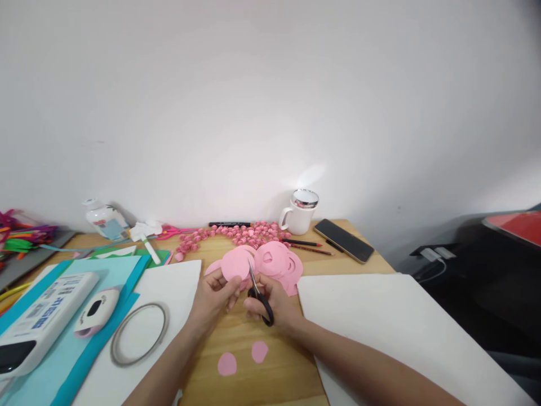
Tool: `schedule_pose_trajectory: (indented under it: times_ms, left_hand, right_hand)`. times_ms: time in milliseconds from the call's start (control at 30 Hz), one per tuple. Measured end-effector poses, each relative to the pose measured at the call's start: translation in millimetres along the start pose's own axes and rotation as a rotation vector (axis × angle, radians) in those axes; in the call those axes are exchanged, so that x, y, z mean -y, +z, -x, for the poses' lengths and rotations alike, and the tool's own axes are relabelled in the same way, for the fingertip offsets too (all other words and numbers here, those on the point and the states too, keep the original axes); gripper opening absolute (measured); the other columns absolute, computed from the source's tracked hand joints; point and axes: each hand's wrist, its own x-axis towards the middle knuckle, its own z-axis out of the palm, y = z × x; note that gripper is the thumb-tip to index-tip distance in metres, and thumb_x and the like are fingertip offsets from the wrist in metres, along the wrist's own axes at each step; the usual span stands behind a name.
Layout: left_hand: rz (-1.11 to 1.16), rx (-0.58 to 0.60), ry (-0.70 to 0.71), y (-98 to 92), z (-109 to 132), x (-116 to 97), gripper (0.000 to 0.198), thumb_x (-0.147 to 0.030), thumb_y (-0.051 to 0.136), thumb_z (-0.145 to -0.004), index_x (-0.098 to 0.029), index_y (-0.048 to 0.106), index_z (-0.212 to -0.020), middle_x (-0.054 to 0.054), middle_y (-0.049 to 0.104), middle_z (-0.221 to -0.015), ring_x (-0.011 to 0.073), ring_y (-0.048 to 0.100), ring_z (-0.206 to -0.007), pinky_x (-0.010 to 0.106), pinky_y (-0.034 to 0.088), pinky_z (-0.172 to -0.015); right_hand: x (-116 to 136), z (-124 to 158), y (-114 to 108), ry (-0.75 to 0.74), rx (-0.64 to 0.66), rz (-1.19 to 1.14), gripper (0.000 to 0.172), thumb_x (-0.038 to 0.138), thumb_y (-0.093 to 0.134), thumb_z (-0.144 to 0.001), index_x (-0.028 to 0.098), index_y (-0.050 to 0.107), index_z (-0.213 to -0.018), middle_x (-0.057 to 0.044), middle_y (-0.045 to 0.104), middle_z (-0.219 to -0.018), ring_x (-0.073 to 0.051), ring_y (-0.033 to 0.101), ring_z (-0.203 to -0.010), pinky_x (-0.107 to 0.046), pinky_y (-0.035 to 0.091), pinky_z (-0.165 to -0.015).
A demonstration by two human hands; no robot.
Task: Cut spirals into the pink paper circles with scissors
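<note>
Between the thumb and fingers of my left hand [217, 294] is a pink paper circle [235, 263], held up above the desk. My right hand [273, 304] grips scissors [264, 304] with black handles, their blades at the circle's right edge. Behind both hands lies a pile of pink paper discs [281, 262], some with curved cuts in them. Two smaller pink discs, one a left disc [227, 364] and one a right disc [259, 352], rest on the wood in front of me.
Many small pink curled paper pieces [253, 232] lie near the wall. A white mug [299, 213] and a phone [344, 241] stand at the back right. White sheets [380, 316] cover the right side. A tape roll [139, 334] and a white device [46, 321] lie left.
</note>
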Motion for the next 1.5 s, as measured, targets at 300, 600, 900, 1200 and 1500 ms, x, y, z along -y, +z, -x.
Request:
schedule_pose_trajectory:
  times_ms: [300, 600, 900, 1200, 1500]
  left_hand:
    - [0.052, -0.004, 0.019, -0.1, -1.1, 1.2, 0.023, -0.032, 0.065, -0.07, -0.014, 0.056, -0.061, -0.005, 0.051, -0.04, 0.0034, 0.036, -0.031, 0.017, 0.025, -0.037]
    - [0.021, -0.081, -0.013, 2.0, 0.4, -2.0, 0.027, -0.032, 0.069, -0.065, -0.013, 0.055, -0.052, -0.006, 0.044, -0.032, 0.0035, 0.033, -0.032, 0.018, 0.022, -0.038]
    - [-0.119, -0.034, -0.019, 1.5, -0.2, 0.5, 0.027, -0.034, 0.07, -0.062, -0.013, 0.057, -0.053, -0.007, 0.042, -0.032, 0.0035, 0.03, -0.03, 0.018, 0.018, -0.035]
    - [-0.097, -0.07, -0.009, 2.1, 0.9, 1.3, 0.026, -0.035, 0.07, -0.061, -0.013, 0.058, -0.054, -0.008, 0.038, -0.033, 0.0029, 0.027, -0.032, 0.018, 0.016, -0.036]
    - [-0.071, -0.105, 0.008, 3.4, 2.1, -4.7, 0.024, -0.033, 0.071, -0.061, -0.013, 0.059, -0.058, -0.008, 0.041, -0.033, 0.0034, 0.03, -0.033, 0.018, 0.019, -0.037]
  right_hand:
    - [-2.8, 0.4, -0.8, -0.008, 0.016, -0.02, 0.027, 0.033, 0.069, -0.067, 0.017, 0.05, -0.078, 0.01, 0.046, -0.046, -0.005, 0.042, -0.034, -0.019, 0.039, -0.039]
    - [-3.0, 1.1, -2.1, 0.022, 0.053, 0.013, 0.035, 0.038, 0.073, -0.063, 0.018, 0.05, -0.081, 0.008, 0.049, -0.051, -0.007, 0.046, -0.038, -0.018, 0.037, -0.039]
    - [6.9, 0.6, -2.4, -0.023, 0.061, -0.042, 0.048, 0.036, 0.082, -0.05, 0.017, 0.049, -0.08, 0.005, 0.05, -0.063, -0.008, 0.044, -0.053, -0.018, 0.035, -0.047]
    - [8.0, -0.5, -1.1, -0.007, 0.033, -0.047, 0.048, 0.042, 0.08, -0.05, 0.018, 0.05, -0.079, 0.006, 0.046, -0.06, -0.008, 0.037, -0.051, -0.019, 0.029, -0.045]
    - [10.2, 0.2, -0.3, -0.029, 0.024, -0.001, 0.037, 0.039, 0.076, -0.057, 0.017, 0.053, -0.077, 0.007, 0.039, -0.056, -0.007, 0.032, -0.048, -0.018, 0.026, -0.043]
